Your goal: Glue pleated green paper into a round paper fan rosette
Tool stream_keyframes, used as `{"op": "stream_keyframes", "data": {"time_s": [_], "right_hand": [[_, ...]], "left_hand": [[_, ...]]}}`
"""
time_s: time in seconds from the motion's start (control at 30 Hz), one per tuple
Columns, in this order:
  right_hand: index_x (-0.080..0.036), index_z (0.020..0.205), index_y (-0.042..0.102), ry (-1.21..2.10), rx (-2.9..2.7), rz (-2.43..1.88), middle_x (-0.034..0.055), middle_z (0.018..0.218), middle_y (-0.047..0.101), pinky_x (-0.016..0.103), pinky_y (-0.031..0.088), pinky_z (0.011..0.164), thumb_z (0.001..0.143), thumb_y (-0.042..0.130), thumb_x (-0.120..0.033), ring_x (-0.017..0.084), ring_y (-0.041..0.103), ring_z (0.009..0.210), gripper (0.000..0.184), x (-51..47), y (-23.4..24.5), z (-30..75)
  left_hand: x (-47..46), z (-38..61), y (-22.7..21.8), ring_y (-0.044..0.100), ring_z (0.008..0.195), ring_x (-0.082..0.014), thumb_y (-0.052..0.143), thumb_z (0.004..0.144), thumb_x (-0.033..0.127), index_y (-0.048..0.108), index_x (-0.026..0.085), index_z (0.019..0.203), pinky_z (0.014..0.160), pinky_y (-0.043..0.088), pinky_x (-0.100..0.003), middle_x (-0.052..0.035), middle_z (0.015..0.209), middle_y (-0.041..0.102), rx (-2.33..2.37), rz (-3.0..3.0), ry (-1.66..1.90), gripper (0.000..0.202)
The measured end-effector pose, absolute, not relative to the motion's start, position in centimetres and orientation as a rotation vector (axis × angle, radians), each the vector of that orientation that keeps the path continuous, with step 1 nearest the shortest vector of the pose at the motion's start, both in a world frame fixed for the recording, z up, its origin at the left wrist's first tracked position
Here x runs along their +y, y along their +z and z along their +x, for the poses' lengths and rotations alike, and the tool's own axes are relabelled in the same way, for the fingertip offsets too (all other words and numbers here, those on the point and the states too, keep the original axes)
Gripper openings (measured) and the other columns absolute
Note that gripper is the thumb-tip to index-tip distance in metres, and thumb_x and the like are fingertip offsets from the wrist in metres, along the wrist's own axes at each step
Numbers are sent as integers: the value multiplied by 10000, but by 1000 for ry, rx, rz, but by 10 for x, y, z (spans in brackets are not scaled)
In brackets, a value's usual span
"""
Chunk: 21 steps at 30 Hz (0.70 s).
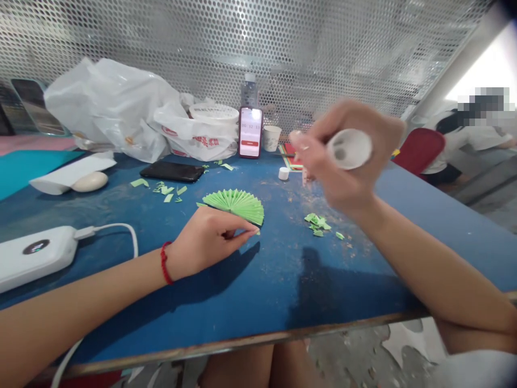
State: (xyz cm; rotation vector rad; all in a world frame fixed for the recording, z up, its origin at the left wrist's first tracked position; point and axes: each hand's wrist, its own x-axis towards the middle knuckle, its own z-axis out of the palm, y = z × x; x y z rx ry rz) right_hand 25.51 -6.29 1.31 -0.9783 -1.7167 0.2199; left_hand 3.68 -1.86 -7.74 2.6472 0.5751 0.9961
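Resting at the table (242,302), the left hand (214,231) is just in front of the green pleated paper fan (236,205); its thumb and forefinger meet at the tips, near the fan's right corner, but I cannot tell whether they pinch any paper; the fan lies spread on the blue surface, partly hidden by this hand. The right hand (343,183) is raised, blurred, to the right of the fan; its fingers are wrapped around a white round container (350,149) – whether the visible end is base or mouth, I cannot tell. A small white cap (283,173) lies apart, behind the fan; if it belongs to the container, as I suppose, tilting or squeezing could spill the content, and drops could spoil the pleats; green paper scraps (318,222) near the right forearm could then stick to wet fingers. The fan looks light – a careless push of the left wrist could bend its folds.
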Motion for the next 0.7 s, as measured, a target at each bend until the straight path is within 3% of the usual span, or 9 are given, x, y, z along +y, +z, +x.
{"op": "stream_keyframes", "data": {"time_s": [0.1, 0.2, 0.27, 0.37, 0.5, 0.6, 0.7], "right_hand": [[-222, 656, 618, 22, -1964, -1039, 10, 671, 632, 317, 429, 654, 801, 748, -330, 154, 534, 656, 223, -52, 13, 259], [-195, 715, 700, 323, -2148, -1123, 1, 691, 702, 288, 449, 652, 752, 724, -204, 162, 627, 680, 45, -37, -2, 259], [-182, 761, 702, 437, -2144, -1148, 10, 739, 724, 275, 454, 645, 755, 703, -178, 161, 649, 701, 7, -30, -13, 259], [-179, 853, 635, 581, -2089, -1000, 30, 878, 733, 283, 488, 719, 776, 746, -239, 169, 668, 806, 148, -26, -23, 259], [-191, 913, 577, 640, -2021, -883, 41, 988, 729, 298, 509, 808, 733, 838, -299, 177, 676, 913, 336, -29, -33, 253], [-185, 856, 612, 653, -1833, -891, 36, 907, 748, 285, 523, 761, 753, 835, -331, 155, 678, 820, 285, -27, -43, 247], [-178, 813, 638, 723, -1692, -943, 48, 884, 764, 259, 509, 612, 712, 861, -380, 127, 641, 667, 318, -22, -50, 244]], "left_hand": [[-16, 38, -71, 286, 384, -48, 735, 811, 379, 820, 180, 783, 404, 184, -204, 57, 383, 413, 795, 2150, 912, 218], [-13, 38, -65, 260, 389, -44, 786, 735, 414, 813, 146, 747, 409, 162, -210, 43, 386, 425, 897, 1819, 946, 269], [-11, 38, -62, 320, 423, -55, 825, 675, 397, 813, 142, 738, 428, 208, -209, 18, 423, 503, 922, 1677, 1034, 263], [-9, 38, -60, 408, 492, -64, 869, 608, 376, 803, 151, 705, 463, 273, -202, -23, 557, 641, 911, 1502, 1134, 254], [-7, 38, -62, 320, 463, -41, 899, 580, 403, 796, 142, 721, 438, 207, -205, 25, 476, 533, 886, 1354, 1139, 314], [-5, 37, -64, 277, 440, -34, 909, 572, 421, 800, 140, 772, 426, 168, -214, 57, 437, 448, 883, 1270, 1142, 362], [-4, 38, -65, 263, 430, -30, 912, 566, 409, 796, 138, 775, 420, 155, -223, 65, 430, 428, 892, 1227, 1150, 361]]}}
